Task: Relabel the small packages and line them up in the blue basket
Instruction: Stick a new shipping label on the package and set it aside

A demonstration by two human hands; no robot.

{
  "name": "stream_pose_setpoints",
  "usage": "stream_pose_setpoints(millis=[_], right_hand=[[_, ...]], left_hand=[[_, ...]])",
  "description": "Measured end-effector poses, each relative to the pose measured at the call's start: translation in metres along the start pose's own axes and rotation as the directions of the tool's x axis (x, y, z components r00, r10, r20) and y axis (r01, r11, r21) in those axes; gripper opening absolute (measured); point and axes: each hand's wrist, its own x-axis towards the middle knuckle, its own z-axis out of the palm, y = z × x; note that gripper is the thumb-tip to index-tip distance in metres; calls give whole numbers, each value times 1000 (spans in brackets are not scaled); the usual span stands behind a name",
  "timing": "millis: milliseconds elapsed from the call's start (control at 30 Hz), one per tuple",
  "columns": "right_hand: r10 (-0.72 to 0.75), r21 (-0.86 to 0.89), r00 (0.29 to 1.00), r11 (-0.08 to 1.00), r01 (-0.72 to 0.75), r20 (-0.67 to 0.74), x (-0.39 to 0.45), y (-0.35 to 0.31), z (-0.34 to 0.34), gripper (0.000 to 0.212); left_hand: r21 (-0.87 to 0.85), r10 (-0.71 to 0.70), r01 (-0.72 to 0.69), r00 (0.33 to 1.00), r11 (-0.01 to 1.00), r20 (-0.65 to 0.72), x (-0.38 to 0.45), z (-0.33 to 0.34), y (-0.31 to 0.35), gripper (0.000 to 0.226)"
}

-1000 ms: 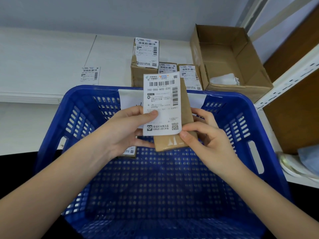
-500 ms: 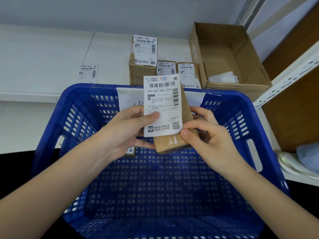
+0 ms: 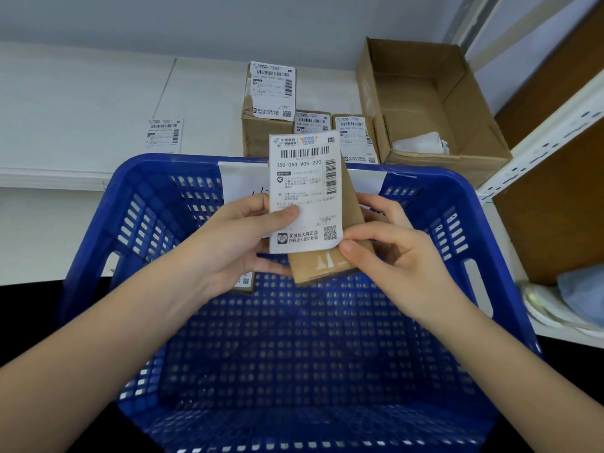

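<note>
**Label held against package above basket**

Above the blue basket (image 3: 98, 256), both hands hold one small brown package (image 3: 351, 220) upright, with a white shipping label (image 3: 302, 191) laid over its front face. Left hand (image 3: 235, 246): thumb pressed on the label's lower left, fingers curled behind package and label, grasping both. Right hand (image 3: 389, 253): thumb and forefinger pinch the label's lower right corner against the package; remaining fingers curl behind it. Label sits crooked on the package, brown card showing along the right edge and below.

Inside the basket, a second labelled package (image 3: 244, 282) lies near the far wall, mostly hidden by the left hand.

Behind the basket on the white table (image 3: 81, 93): three labelled boxes (image 3: 268, 125), an open cardboard box (image 3: 425, 99), one loose label (image 3: 163, 134).
</note>
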Motion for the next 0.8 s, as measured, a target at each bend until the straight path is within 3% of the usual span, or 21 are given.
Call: stream_pose_setpoints(millis=[800], right_hand=[[12,12,1000,1000,-12,-6,-1,-7,0,19]], left_hand=[[0,33,-33,999,999,9,0,-1,3,29]])
